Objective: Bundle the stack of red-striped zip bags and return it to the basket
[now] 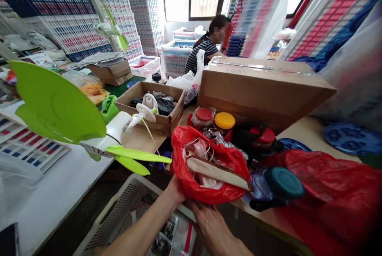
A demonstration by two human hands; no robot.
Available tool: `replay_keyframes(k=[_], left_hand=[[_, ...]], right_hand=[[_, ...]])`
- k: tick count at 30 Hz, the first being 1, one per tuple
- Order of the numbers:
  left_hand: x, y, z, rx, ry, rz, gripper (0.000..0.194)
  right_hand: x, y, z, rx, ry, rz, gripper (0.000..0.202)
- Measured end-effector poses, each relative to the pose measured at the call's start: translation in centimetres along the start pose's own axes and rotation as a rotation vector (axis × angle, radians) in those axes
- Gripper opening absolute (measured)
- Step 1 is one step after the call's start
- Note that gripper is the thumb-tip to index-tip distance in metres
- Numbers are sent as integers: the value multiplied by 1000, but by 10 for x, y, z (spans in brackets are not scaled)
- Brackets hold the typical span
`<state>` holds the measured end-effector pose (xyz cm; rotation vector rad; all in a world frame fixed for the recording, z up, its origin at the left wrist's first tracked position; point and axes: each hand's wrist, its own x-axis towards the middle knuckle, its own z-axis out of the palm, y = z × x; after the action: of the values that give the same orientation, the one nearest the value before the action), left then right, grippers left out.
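Observation:
A red plastic bag (pixel 182 168) stands with its mouth wide, at the near edge of the table. Inside lie a cream pouch (pixel 217 171) with brown trim and some pinkish-white items. My left hand (pixel 177 189) touches the bag's lower left side, its fingers hidden behind the plastic. Under the bag's front is my right hand (pixel 205 216), with its fingertips hidden beneath it. A clear bottle with a teal lid (pixel 285 183) lies just right of the bag. Behind the bag are jars with a red lid (pixel 204 114) and a yellow lid (pixel 225 120).
A green-bladed fan (pixel 62 104) juts in from the left. Below my arms sits a white basket (pixel 112 212). A large carton (pixel 256 92) and an open box (pixel 173 122) stand behind. A person in a striped top (pixel 198 55) sits beyond. Another red bag (pixel 337 192) lies right.

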<state>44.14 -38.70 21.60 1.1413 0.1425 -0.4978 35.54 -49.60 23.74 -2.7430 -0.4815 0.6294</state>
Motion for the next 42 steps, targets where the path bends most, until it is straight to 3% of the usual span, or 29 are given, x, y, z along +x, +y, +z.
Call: replay_keyframes(k=[4,8,12,16,19,24,26,27,30,33,37,42], left_hand=[[2,2,-4,-300,-7,-283,31],[7,5,-7,-542,78,-421,28],[6,2,-5,-674,169,-464,27],[-16,-10,-3,-691,249,-524,44],[-36,-16,-1,-687,278,-543,56],[-48,-19,8,-781,262,-506,51],[-47,-19,12,-810,262,-501,50],[-46,-19,14,-820,252,-498,50],[-44,-18,16,-834,187,-499,50],[-41,-17,16,-836,127,-519,53],[-27,-7,17,-859,112,-524,51],[1,8,24,-858,233,-530,43]], right_hand=[[-20,-6,-10,26,39,-35,46],[-42,-5,-25,1,283,-166,24],[-36,9,-23,-190,455,-172,25],[-10,25,-23,-414,551,-225,40],[3,28,-30,-456,579,-217,34],[-6,22,-58,-352,603,-296,13],[-6,29,-78,-285,701,-190,16],[-2,35,-90,-269,743,-60,22],[21,60,-120,-205,617,295,27],[41,82,-142,-120,553,416,13],[42,102,-180,20,736,573,26],[22,115,-227,189,929,689,29]])
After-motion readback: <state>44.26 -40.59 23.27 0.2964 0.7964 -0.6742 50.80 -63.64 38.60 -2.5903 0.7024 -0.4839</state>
